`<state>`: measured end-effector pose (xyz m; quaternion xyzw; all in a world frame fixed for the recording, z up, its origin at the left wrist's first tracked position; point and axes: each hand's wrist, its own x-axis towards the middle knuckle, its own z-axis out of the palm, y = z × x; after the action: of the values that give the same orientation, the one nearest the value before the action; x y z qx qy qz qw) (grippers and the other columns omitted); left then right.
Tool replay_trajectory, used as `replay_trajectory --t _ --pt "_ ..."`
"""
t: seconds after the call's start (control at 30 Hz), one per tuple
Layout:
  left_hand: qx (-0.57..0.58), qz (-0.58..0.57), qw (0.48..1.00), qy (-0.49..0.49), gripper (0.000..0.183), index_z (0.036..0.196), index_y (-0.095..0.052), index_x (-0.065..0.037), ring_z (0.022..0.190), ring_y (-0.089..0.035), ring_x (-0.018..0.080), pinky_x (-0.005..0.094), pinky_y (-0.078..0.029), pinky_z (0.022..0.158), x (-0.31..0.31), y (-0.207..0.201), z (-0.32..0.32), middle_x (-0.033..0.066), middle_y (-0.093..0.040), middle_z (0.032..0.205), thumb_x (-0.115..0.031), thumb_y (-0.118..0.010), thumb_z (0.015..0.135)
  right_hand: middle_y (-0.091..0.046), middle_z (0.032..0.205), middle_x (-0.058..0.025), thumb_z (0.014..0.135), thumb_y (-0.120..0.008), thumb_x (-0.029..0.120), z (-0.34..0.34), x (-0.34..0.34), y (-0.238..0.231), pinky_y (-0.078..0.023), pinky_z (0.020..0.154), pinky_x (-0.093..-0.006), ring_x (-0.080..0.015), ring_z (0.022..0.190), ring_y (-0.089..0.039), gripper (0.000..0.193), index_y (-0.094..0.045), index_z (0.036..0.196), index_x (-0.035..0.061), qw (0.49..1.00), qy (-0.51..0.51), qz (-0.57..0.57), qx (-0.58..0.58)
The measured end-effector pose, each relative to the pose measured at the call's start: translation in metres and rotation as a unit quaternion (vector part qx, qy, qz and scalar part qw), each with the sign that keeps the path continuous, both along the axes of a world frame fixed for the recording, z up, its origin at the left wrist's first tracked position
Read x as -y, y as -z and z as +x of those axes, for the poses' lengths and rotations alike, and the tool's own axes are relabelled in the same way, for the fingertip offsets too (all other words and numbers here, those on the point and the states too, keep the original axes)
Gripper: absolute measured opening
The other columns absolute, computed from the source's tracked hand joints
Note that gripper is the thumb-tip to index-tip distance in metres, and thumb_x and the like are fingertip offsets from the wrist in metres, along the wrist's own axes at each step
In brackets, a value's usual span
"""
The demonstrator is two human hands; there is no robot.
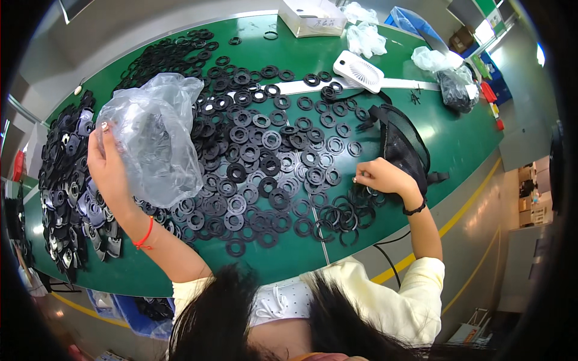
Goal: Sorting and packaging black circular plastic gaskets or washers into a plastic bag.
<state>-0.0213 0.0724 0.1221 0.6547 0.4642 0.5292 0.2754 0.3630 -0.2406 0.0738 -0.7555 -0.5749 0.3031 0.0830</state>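
My left hand [107, 159] grips the side of a clear, crumpled plastic bag [159, 144], which stands puffed up on the green table. Its fingers are closed on the film. Around the bag spread many flat black rings [250, 153], some with small holes, loosely heaped and overlapping. Over the right edge of this heap, my right hand [385, 177] is closed, fingers curled in a pinch. Whatever it may hold is hidden. Just below it lies a cluster of thin black rings [346, 216], and a black mesh pouch [406, 141] rests beyond it.
Black and grey moulded parts [75, 186] pile up at the left. A white vented device [359, 71], a white box [312, 18] and a dark filled bag [457, 90] stand at the back. Beneath the table's front left is a blue bin [135, 316].
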Motion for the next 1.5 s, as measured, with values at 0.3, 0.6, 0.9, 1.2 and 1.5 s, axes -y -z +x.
replay_trajectory --t 0.3,0.6,0.9,1.2,1.5 --pt "-0.005 0.010 1.000 0.004 0.027 0.102 -0.062 0.000 0.070 -0.040 0.0039 0.0192 -0.033 0.062 -0.004 0.003 -0.002 -0.0050 -0.051 0.079 -0.024 -0.050 0.097 -0.050 0.095 -0.0129 0.076 -0.073 0.025 -0.032 0.001 0.000 -0.048 0.076 -0.0412 -0.0327 0.095 -0.052 0.036 -0.055 0.101 0.0053 0.970 -0.010 0.157 0.183" --pt "-0.030 0.005 1.000 0.007 0.028 0.107 -0.060 0.001 0.079 -0.048 0.0057 0.0201 -0.039 0.071 0.001 -0.001 0.000 -0.0014 -0.059 0.091 -0.024 -0.050 0.097 -0.040 0.124 -0.0231 0.072 -0.065 0.063 -0.089 -0.042 0.049 -0.054 0.067 -0.0405 -0.0395 0.099 -0.047 0.089 -0.033 0.143 0.0206 0.947 -0.034 0.100 0.302" --pt "-0.015 -0.002 1.000 0.008 0.027 0.110 -0.059 0.001 0.086 -0.051 0.0064 0.0198 -0.040 0.078 0.002 -0.001 0.001 0.0005 -0.061 0.097 -0.020 -0.051 0.096 -0.041 0.130 -0.0199 0.082 -0.063 0.023 -0.078 -0.050 0.057 -0.042 0.087 -0.0574 -0.0435 0.111 -0.046 0.065 -0.036 0.141 0.0211 0.914 -0.035 0.104 0.390" --pt "-0.003 0.011 1.000 0.018 0.025 0.106 -0.059 0.001 0.073 -0.045 0.0039 0.0187 -0.036 0.064 0.002 0.002 0.000 -0.0023 -0.059 0.088 -0.021 -0.052 0.096 -0.052 0.120 -0.0143 0.080 -0.067 0.034 -0.060 -0.065 0.058 -0.036 0.099 -0.0505 -0.0297 0.108 -0.050 0.050 -0.052 0.120 0.0067 0.900 -0.126 0.222 0.354" --pt "-0.024 0.018 0.999 -0.013 0.027 0.100 -0.061 0.000 0.068 -0.043 0.0045 0.0197 -0.035 0.060 0.006 -0.003 0.005 -0.0025 -0.057 0.080 -0.026 -0.053 0.095 -0.049 0.079 -0.0036 0.078 -0.065 0.028 -0.030 -0.085 0.072 -0.040 0.069 -0.0323 -0.0195 0.076 -0.049 0.037 -0.055 0.104 0.0034 0.820 -0.237 0.285 0.436"
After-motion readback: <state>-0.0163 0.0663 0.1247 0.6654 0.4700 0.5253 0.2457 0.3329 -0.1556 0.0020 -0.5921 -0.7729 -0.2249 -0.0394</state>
